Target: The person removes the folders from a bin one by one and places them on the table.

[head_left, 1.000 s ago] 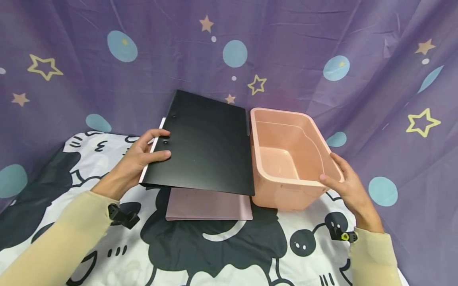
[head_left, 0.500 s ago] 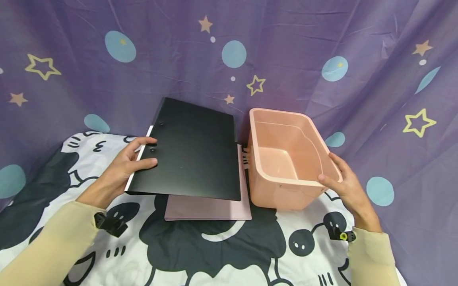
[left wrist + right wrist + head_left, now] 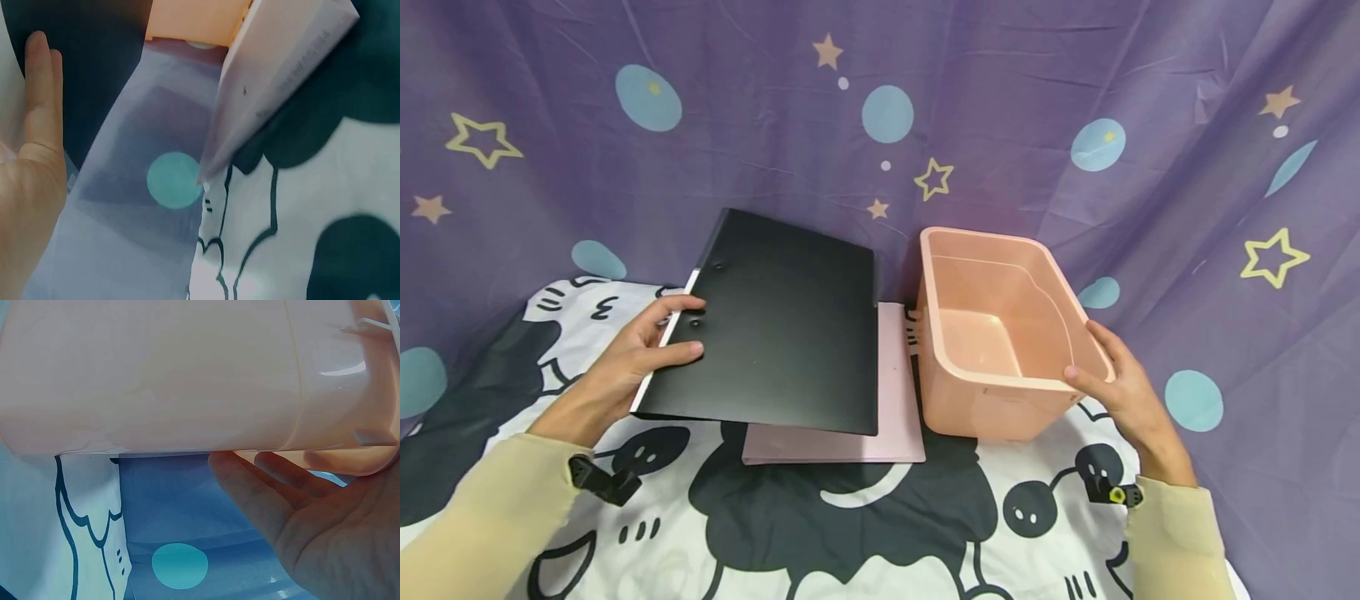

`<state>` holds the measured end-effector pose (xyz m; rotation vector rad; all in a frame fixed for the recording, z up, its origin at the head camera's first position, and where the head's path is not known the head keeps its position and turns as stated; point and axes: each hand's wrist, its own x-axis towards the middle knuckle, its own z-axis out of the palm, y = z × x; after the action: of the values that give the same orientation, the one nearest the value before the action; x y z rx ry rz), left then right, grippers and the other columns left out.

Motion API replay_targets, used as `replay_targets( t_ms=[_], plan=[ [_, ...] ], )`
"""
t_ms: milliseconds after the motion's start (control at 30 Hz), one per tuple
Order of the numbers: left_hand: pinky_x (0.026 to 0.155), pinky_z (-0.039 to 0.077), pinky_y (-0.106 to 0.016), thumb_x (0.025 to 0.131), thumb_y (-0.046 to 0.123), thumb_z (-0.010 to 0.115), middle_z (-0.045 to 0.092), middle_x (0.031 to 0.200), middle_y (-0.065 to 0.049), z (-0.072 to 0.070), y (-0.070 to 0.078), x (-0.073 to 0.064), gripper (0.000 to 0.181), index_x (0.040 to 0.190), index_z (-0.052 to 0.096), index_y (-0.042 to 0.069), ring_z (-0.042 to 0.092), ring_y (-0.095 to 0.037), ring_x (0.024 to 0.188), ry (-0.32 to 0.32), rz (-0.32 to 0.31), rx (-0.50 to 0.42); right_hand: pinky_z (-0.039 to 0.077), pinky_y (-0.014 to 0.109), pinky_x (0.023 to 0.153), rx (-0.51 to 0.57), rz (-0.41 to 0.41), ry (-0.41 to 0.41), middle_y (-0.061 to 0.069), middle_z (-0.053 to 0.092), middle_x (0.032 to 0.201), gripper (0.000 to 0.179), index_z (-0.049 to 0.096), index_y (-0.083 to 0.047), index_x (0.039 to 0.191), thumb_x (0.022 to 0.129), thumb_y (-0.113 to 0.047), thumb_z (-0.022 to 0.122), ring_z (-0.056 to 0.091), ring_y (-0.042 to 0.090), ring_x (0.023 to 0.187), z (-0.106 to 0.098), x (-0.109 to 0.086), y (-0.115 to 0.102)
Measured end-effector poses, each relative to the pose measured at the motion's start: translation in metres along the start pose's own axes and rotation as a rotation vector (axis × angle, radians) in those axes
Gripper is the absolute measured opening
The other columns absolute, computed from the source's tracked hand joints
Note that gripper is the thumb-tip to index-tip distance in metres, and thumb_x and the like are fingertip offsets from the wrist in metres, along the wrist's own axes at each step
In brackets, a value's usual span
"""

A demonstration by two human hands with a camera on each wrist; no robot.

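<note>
A black folder (image 3: 775,333) with a white edge and two rivets is tilted up above the bedding. My left hand (image 3: 617,367) pinches its left edge, thumb on the upper face; fingers of that hand (image 3: 40,94) lie along the dark sheet in the left wrist view. Partly covered below is a pale pink folder (image 3: 898,383), flat on the cloth. To the right stands a peach plastic bin (image 3: 992,410), with nothing seen inside. My right hand (image 3: 1131,404) grips its near right corner, thumb over the rim. The right wrist view shows that hand (image 3: 325,531) against the bin wall (image 3: 156,375).
Patterned bedding (image 3: 850,533) with black and white cartoon figures lies beneath everything. A purple curtain (image 3: 1000,67) with stars and dots hangs close behind and to the right of the bin. A narrow gap separates the pink folder and the bin.
My left hand has carried the black folder leftward and slightly down, away from the bin. More of the pink folder now shows on its right side. The right hand and bin stay in place.
</note>
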<state>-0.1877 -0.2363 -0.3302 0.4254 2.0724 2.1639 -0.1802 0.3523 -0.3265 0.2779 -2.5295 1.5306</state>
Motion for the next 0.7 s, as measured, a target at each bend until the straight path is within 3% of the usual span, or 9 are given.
replay_targets(
  t_ms=[333,700],
  plan=[
    [0.058,0.056,-0.042,0.091,-0.005,0.057,0.067,0.101,-0.002,-0.017,-0.014,-0.008,0.053,0.135,0.044,0.021,0.069,-0.023,0.075,-0.005,-0.017,-0.015,0.041,0.012,0.083,-0.006,0.005,-0.007,0.025,0.036,0.139,0.080,0.019,-0.009,0.152,0.087,-0.011,0.067,0.048,0.022,0.112,-0.001,0.000,-0.001],
    [0.057,0.056,-0.037,0.092,-0.006,0.056,0.065,0.107,0.003,-0.037,-0.020,-0.016,0.055,0.137,0.044,0.023,0.069,-0.020,0.075,0.020,-0.016,0.010,0.042,0.012,0.083,-0.015,-0.010,0.005,0.026,0.037,0.139,0.079,0.021,-0.006,0.151,0.087,-0.010,0.067,0.049,0.017,0.110,0.000,0.000,0.000]
  ],
)
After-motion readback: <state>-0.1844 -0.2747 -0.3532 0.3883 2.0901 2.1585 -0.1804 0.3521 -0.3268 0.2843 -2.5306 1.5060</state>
